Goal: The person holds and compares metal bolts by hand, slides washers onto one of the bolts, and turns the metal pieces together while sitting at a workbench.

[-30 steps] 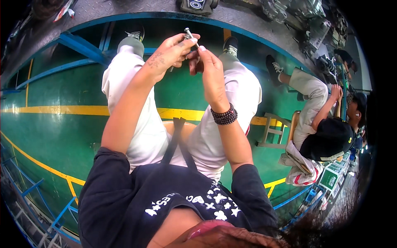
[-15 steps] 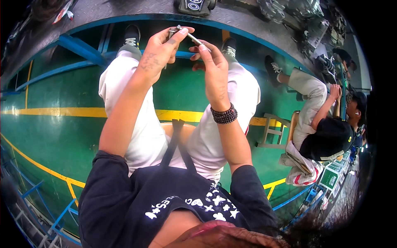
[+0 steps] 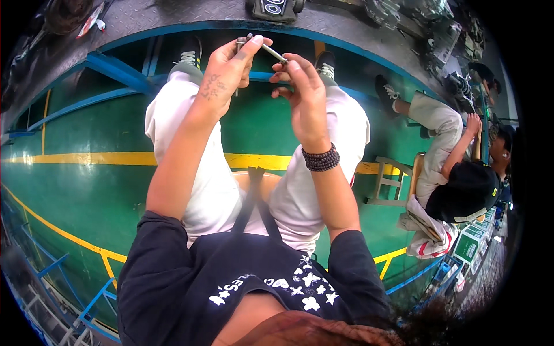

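Observation:
My left hand [image 3: 229,72] is closed, thumb and fingers pinching a thin silver metal rod [image 3: 274,53] near its knobbed upper end. A second slim metal piece [image 3: 239,46] runs down through the same hand, mostly hidden by the fingers. The rod slants down to the right, toward my right hand [image 3: 304,95]. There the thumb and forefinger close on its far tip, over a small dark bit too small to name. My right hand's other fingers are curled loosely. Both hands are raised just short of the metal bench [image 3: 202,43].
The bench's blue edge curves across the top, with a dark boxy part [image 3: 276,8] on it and metal castings [image 3: 441,43] at the right. A co-worker [image 3: 461,190] sits at the right, next to a stool [image 3: 388,181]. Below is green floor [image 3: 98,196] with yellow lines.
The view has shifted slightly, so most things sit a little farther right. My right fingers have moved a little along the rod's end; more of the rod shows between my hands.

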The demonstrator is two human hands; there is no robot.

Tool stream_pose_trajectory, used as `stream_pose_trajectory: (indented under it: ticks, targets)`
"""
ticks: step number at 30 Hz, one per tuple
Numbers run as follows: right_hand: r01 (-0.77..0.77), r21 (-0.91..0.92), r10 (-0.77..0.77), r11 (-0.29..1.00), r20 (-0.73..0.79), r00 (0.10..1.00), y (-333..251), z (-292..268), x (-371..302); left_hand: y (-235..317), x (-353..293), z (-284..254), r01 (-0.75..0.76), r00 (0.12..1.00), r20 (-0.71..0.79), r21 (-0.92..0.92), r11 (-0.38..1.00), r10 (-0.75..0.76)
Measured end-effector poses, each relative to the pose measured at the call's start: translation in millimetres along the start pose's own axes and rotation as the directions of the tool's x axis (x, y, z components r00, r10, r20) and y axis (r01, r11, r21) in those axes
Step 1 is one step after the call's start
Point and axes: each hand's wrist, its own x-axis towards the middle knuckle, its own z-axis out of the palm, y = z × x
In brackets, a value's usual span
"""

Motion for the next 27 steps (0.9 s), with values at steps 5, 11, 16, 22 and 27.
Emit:
stream_pose_trajectory:
  ticks: [5,11,16,22,27]
  targets:
    - [0.06,-0.184,-0.061,0.981,-0.001,0.998,3,-1,2,2,-3,5,-0.035,0.989,-0.136,0.129,0.991,0.053]
    - [-0.02,-0.199,0.035,0.98,0.068,0.997,4,2,2,4,-3,2,-0.118,0.978,-0.155,0.154,0.981,0.142]
    - [0.028,-0.301,-0.01,0.953,0.062,0.998,6,6,-2,4,-3,2,-0.152,0.973,-0.148,0.172,0.973,0.179]
    - [0.048,-0.292,-0.041,0.955,0.032,0.999,8,1,2,0,-3,5,-0.294,0.949,-0.064,0.177,0.939,0.309]
    - [0.106,-0.314,-0.098,0.943,0.042,0.994,12,4,1,-1,-3,4,-0.33,0.937,-0.036,0.244,0.912,0.348]
